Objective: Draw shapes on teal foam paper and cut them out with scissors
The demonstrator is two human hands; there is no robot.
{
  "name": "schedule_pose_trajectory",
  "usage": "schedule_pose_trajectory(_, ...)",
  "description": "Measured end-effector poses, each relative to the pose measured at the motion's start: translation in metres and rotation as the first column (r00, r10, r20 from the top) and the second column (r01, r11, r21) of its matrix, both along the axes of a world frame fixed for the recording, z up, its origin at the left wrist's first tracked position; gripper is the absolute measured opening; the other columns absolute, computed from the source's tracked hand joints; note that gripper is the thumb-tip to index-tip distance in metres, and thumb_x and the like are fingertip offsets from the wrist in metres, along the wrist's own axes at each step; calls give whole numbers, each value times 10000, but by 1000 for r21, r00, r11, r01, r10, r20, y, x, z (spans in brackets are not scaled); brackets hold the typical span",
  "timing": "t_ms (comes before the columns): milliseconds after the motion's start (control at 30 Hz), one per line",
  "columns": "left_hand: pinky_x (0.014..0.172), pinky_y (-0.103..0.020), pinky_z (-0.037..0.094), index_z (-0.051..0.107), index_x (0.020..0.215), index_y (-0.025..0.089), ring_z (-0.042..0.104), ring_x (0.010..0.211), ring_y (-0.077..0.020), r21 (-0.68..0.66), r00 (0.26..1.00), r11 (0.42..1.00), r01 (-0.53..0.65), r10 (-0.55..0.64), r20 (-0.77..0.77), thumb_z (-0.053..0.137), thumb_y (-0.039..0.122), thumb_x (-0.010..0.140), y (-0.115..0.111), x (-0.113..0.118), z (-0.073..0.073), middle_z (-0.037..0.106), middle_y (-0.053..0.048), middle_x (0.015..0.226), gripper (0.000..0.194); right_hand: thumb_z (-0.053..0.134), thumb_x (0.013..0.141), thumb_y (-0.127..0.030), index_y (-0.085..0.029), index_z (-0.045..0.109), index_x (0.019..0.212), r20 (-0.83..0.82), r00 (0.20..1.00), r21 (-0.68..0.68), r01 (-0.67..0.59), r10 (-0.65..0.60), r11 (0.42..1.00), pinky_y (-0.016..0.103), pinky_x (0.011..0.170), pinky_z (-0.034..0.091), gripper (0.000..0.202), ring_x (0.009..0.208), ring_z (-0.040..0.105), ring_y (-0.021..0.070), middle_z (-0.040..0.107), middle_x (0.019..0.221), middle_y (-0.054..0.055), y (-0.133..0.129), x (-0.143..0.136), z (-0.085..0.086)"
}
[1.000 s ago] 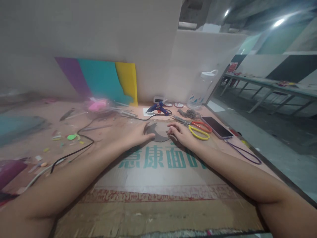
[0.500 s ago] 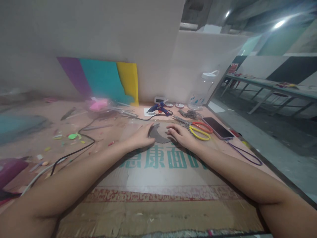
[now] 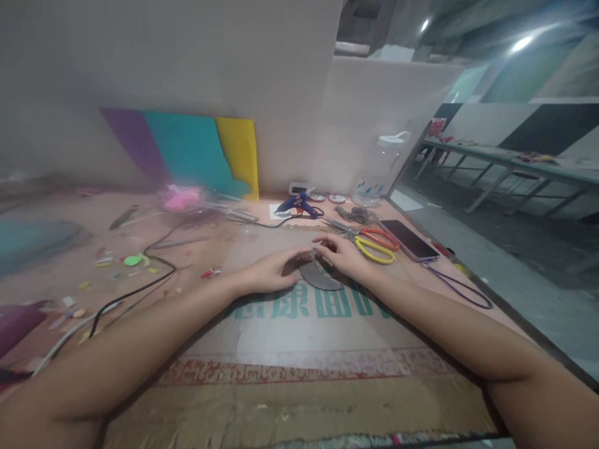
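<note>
Head: crescent btwn L grip, R grip.

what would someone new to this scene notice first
Probably the bold purple, teal and yellow panel at the back left, before the grey wall. Next, the orange-and-yellow-handled scissors just right of the right hand. Then the dark grey curved piece between that hand and the left hand.

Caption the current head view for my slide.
Left hand and right hand at a curved grey piece, a blue glue gun beyond, scissors at right.
</note>
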State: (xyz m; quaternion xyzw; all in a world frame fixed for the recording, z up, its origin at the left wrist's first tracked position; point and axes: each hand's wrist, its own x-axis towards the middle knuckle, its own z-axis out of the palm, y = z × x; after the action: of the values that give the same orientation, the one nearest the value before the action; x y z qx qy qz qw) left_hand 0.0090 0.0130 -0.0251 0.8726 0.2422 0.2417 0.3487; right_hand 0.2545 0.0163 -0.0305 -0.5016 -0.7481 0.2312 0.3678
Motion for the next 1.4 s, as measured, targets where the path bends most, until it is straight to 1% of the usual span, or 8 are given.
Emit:
schedule_pose_trajectory(233, 1165, -528, 364, 531, 1442, 183, 496, 1371, -389, 133, 976, 975, -178, 193, -105, 748, 507, 813, -3, 3, 5, 561, -187, 1470, 740, 733, 797, -189, -226, 768, 996, 67, 997, 97, -47, 41, 994, 509, 1069, 384, 206, 1118, 606, 302, 725, 1109, 104, 0, -2, 3)
schedule_pose_trajectory(533, 1143, -535, 372, 562, 1405, 142, 524, 1339, -399, 85, 971, 971, -222, 228, -74, 709, 437, 829, -6, 6, 6, 575, -207, 1453, 664, 669, 787, -216, -211, 749, 1058, -206, 977, -55, -62, 49, 997, 367, 774, 539, 282, 771, 643, 192, 684, 884, 31, -5, -2, 8)
schedule_pose_trajectory(633, 1107, -457, 428, 633, 1304, 164, 593, 1267, -346, 10, 976, 976, -218, 218, -22, 637, 470, 891, -5, 7, 7, 643, -162, 1384, 513, 649, 832, -326, -197, 712, 1147, -333, 943, -81, -51, 21, 995, 347, 745, 551, 346, 810, 665, 197, 704, 947, 48, -10, -2, 18)
schedule_pose_trajectory(767, 843, -343, 546, 715, 969, 162, 705, 903, -257, -131, 980, 974, -187, 193, 39, 513, 460, 955, -9, 9, 14, 766, -82, 966, 360, 728, 807, -353, -224, 717, 1222, -435, 901, -93, -56, 10, 994, 344, 832, 536, 434, 916, 661, 202, 724, 1060, 53, -19, -2, 36)
schedule_pose_trajectory(967, 633, -250, 465, 654, 959, 149, 609, 690, -162, -254, 967, 951, -176, 215, 135, 497, 428, 968, -24, 12, 22, 653, -16, 755, 320, 735, 839, -563, -174, 794, 1005, -624, 760, -140, -336, 180, 931, 332, 787, 544, 427, 841, 651, 189, 745, 988, 79, -27, -7, 47)
schedule_pose_trajectory(1200, 584, -239, 422, 652, 972, 147, 548, 614, -130, -403, 973, 912, -76, 157, 172, 546, 483, 941, -28, 16, 18, 581, 3, 690, 353, 698, 900, -540, -218, 726, 1250, -355, 879, -57, -359, 317, 932, 304, 726, 528, 476, 757, 635, 167, 694, 860, 29, -43, -3, 56)
schedule_pose_trajectory(1300, 593, -244, 431, 658, 995, 139, 532, 594, -116, -467, 962, 883, -40, 160, 220, 585, 538, 902, -27, 17, 23, 580, -3, 713, 417, 659, 913, -582, -213, 671, 1339, -406, 833, 27, -401, 376, 916, 310, 721, 529, 563, 757, 632, 173, 688, 888, 34, -45, -3, 53)
schedule_pose_trajectory(1400, 602, -244, 443, 665, 976, 139, 533, 594, -109, -513, 959, 858, -28, 167, 228, 619, 596, 865, -26, 19, 21, 605, -21, 752, 473, 619, 941, -570, -168, 701, 1273, -458, 847, 4, -301, 270, 954, 307, 699, 536, 528, 696, 614, 157, 680, 830, 31, -45, -10, 44)
